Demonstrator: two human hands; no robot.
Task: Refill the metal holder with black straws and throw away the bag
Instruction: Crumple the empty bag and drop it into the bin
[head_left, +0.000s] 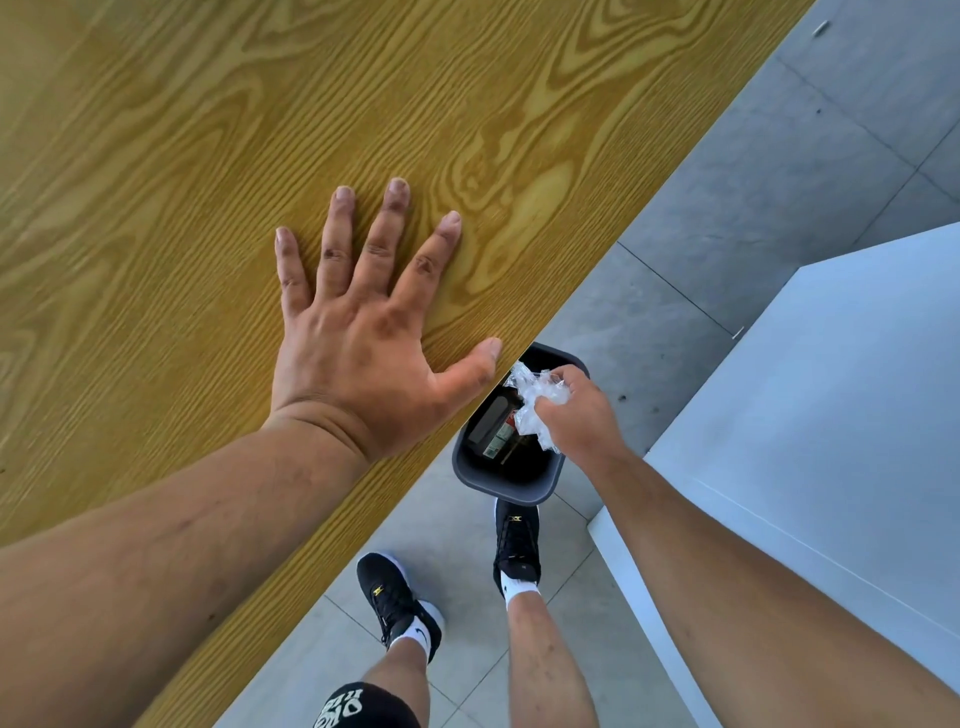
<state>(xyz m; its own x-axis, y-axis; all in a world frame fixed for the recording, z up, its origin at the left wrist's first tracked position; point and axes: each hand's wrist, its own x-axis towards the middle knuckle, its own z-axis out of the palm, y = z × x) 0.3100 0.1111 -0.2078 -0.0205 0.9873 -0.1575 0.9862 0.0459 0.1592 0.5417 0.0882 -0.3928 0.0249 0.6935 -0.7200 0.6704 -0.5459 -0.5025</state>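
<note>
My right hand is closed around a crumpled clear plastic bag, held just above the opening of a dark grey waste bin on the floor. Some rubbish lies inside the bin. My left hand rests flat on the wooden table, fingers spread, holding nothing. The metal holder and the black straws are out of view.
The bin stands partly under the table's edge, on grey floor tiles. A white block-like surface rises to the right of my right arm. My two feet in black shoes stand just behind the bin.
</note>
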